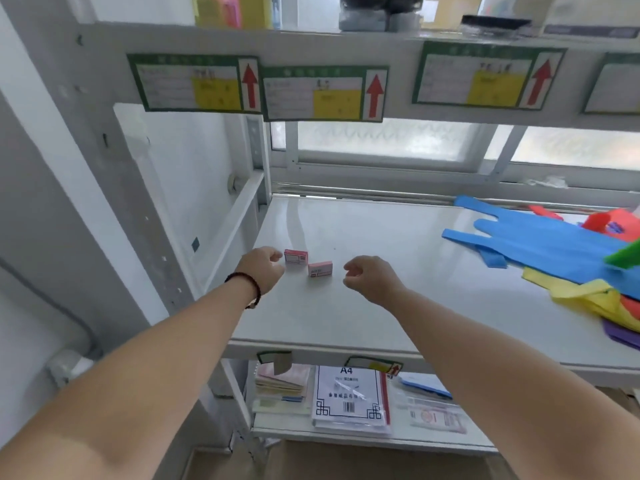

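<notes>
In the head view, two small pink boxes lie on the white shelf (pixel 381 306) a little left of the frame's centre. The left pink box (pixel 296 256) sits slightly higher in the frame, and the right pink box (pixel 320 269) lies just below and to the right of it, close by but with a narrow gap between them.

The left hand (pixel 263 268) reaches in from the lower left, a dark bead bracelet (pixel 254 289) round its wrist. Its fingers (pixel 276 256) are loosely curled and hold nothing. Their tips are just beside the left pink box's left end, and I cannot tell whether they touch it. The right hand (pixel 370 277) comes in from the lower right and hovers to the right of the right pink box, clearly apart from it, its fingers loosely curled inward and empty.

At the right edge of the frame a heap of coloured cloth bags (pixel 554 247), blue on top with yellow, red, green and purple around it, lies on the same shelf. Green-edged labels (pixel 323 93) with red arrows hang along the beam across the top. On the lower shelf, at bottom centre, lies a pack of A4 paper (pixel 349 398).
</notes>
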